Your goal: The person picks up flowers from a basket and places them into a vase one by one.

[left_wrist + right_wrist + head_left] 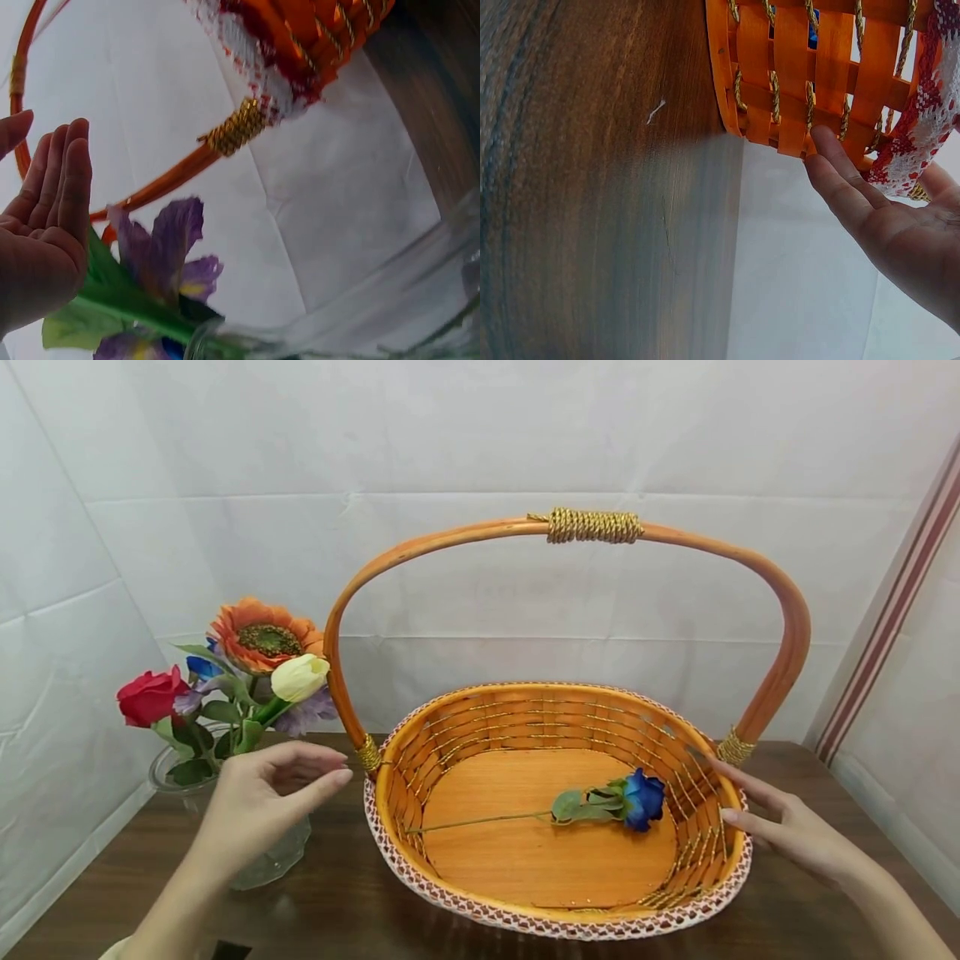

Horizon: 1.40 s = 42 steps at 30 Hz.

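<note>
An orange woven basket (480, 902) with a tall arched handle and a red-and-white trimmed rim stands on the table. Inside it lies a blue artificial rose (643, 800), its stem pointing left. My right hand (802, 835) holds the basket's right rim, thumb over the inner side; in the right wrist view, other fingers (840, 187) touch the woven outer wall. Holding nothing, my left hand (262, 793) is raised left of the basket, thumb apart from the fingers. It is in front of a glass vase (273, 864) and partly hides it.
In the vase stand an orange sunflower-like bloom (266, 635), a red rose (152, 697), a pale yellow tulip (300, 677) and purple flowers (169, 244). The dark wooden table (847, 793) meets a white sheet backdrop (465, 435). A small black object (230, 951) shows at the front edge.
</note>
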{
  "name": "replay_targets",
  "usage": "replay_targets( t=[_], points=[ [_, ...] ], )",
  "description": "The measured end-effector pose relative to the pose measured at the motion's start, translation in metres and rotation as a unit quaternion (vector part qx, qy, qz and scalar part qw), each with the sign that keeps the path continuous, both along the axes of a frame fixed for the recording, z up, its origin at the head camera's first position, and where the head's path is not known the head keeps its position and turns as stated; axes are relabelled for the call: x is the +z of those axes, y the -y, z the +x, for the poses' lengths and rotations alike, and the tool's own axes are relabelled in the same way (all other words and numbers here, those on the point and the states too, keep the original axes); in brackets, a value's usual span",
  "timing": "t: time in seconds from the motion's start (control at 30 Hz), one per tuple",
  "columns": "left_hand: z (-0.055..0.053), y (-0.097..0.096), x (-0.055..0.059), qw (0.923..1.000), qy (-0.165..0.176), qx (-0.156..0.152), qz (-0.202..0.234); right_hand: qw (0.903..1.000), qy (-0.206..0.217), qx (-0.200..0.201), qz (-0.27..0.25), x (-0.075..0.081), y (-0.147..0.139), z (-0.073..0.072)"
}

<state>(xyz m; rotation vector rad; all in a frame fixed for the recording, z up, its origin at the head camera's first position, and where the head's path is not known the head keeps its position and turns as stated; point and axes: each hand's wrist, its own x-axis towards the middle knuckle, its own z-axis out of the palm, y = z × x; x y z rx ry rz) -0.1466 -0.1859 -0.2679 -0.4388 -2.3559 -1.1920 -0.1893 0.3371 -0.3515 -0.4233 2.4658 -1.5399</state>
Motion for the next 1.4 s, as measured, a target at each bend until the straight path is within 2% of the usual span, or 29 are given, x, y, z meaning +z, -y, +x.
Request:
replay_targets(
  t=[0.2,0.33,0.5,0.63,0.73,1.03,1.23,1.3,1.4],
  points=[
    [-0.013,-0.021,-0.011,0.9957,0.065,-0.066,0.011,1.0,0.001,-0.003,0.001,0.0,0.001,0.0],
    [-0.025,-0.035,-0.018,0.9897,0.101,-0.101,-0.012,1.0,0.003,-0.005,0.003,0.001,0.001,0.0],
    [-0.038,-0.047,-0.027,0.9781,0.142,-0.145,-0.047,1.0,0.002,-0.005,0.008,0.001,0.001,-0.001],
    [-0.046,-0.056,-0.033,0.9664,0.172,-0.182,-0.057,1.0,-0.001,-0.002,0.005,0.001,0.001,-0.001],
    [-0.051,-0.063,-0.038,0.9581,0.194,-0.199,-0.068,1.0,0.001,0.001,-0.005,0.0,0.0,0.0],
    [-0.066,-0.08,-0.045,0.9402,0.216,-0.212,-0.158,0.9999,0.004,0.003,-0.01,0.0,-0.001,0.0],
    [-0.071,-0.091,-0.046,0.9213,0.247,-0.199,-0.225,0.9999,0.006,0.004,-0.009,0.0,-0.001,0.0],
    [-0.071,-0.095,-0.047,0.9121,0.262,-0.189,-0.253,1.0,0.006,0.002,-0.007,0.0,-0.001,0.0],
    [-0.071,-0.1,-0.048,0.8985,0.268,-0.185,-0.294,1.0,0.007,0.001,-0.005,0.0,-0.001,0.0]
  ],
)
